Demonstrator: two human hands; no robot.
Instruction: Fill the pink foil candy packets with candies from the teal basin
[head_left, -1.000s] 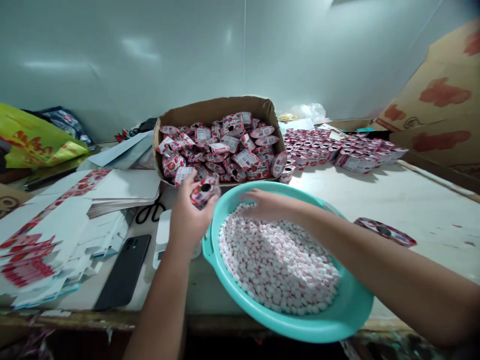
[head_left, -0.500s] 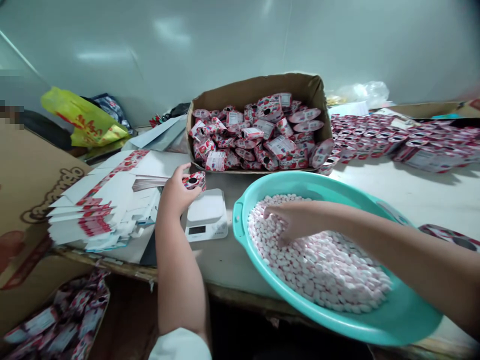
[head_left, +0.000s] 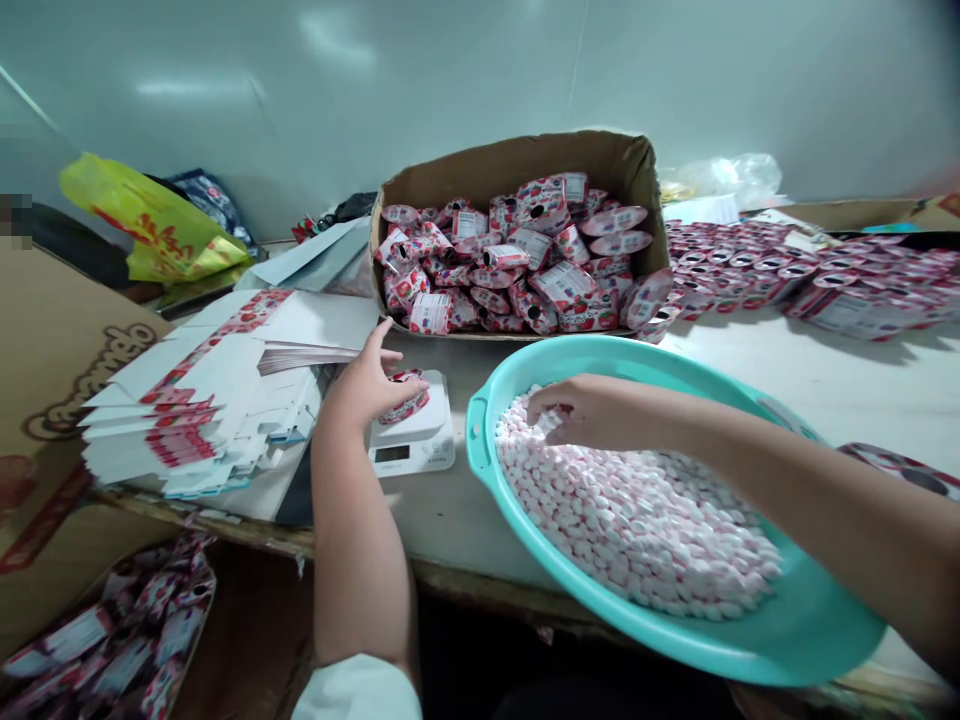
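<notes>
A kitchen scale (head_left: 439, 452) with a small display lies on the table, and a small red-and-white printed carton (head_left: 403, 400) rests on its platform. My left hand (head_left: 367, 382) is over the carton's left side, fingers spread, the thumb at the carton's edge. To the right, a turquoise plastic basin (head_left: 817, 630) holds a heap of small white-and-pink candies (head_left: 637, 530). In the heap's far left part, my right hand (head_left: 574, 412) has its fingers curled around some candies; the fingertips are partly hidden.
Behind the scale stands a cardboard box (head_left: 517, 165) full of printed cartons. Flat white carton blanks (head_left: 217, 400) are stacked at left, beside a brown box (head_left: 67, 350). Rows of standing cartons (head_left: 750, 265) fill the back right. A yellow bag (head_left: 161, 235) lies back left.
My left hand has lowered the carton onto the scale and its fingers have spread. My right hand's fingers have closed on candies and risen slightly in the heap.
</notes>
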